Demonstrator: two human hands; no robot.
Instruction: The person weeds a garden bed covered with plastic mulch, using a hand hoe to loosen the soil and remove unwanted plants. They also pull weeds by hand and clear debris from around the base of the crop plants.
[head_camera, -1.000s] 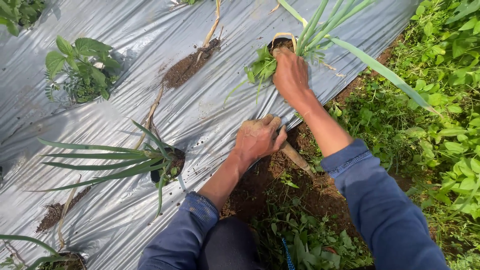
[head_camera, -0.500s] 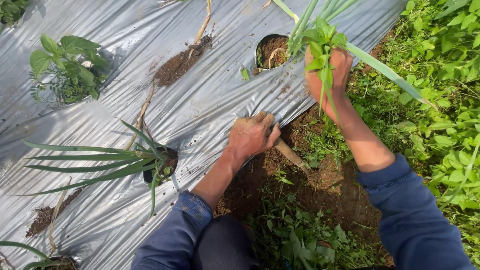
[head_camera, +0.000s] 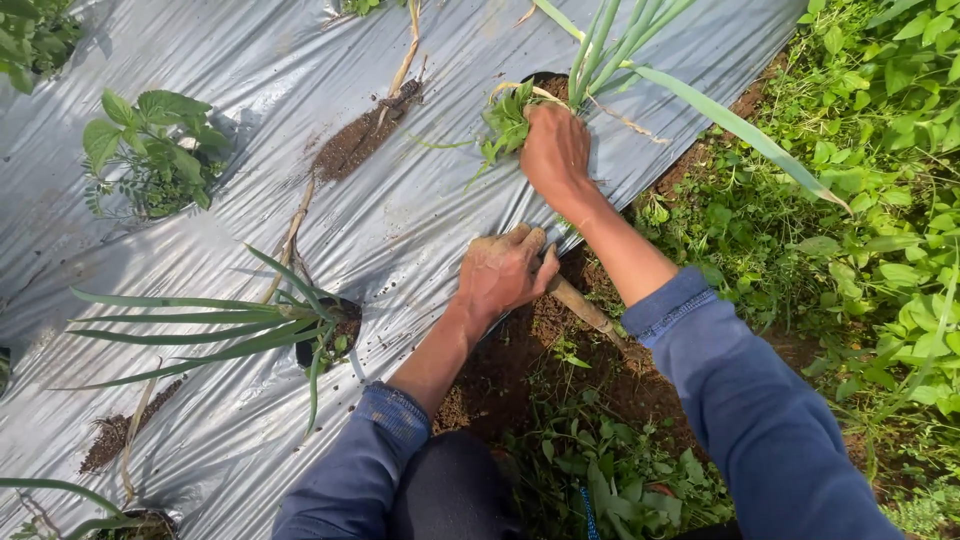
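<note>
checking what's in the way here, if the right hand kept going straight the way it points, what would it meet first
The right hand points up the frame at the planting hole. It would first meet the small leafy weeds it grips, then the long green leaves rising there, though depth is unclear.

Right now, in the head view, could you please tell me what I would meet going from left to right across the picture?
Broad-leaved green plant → long-leaved green plant in a hole of the silver plastic sheet → soil-smeared left hand on a wooden handle → green weeds beside the bed.

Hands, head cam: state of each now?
Left hand: closed on wooden tool handle.
Right hand: closed, gripping leafy weeds at planting hole.
</note>
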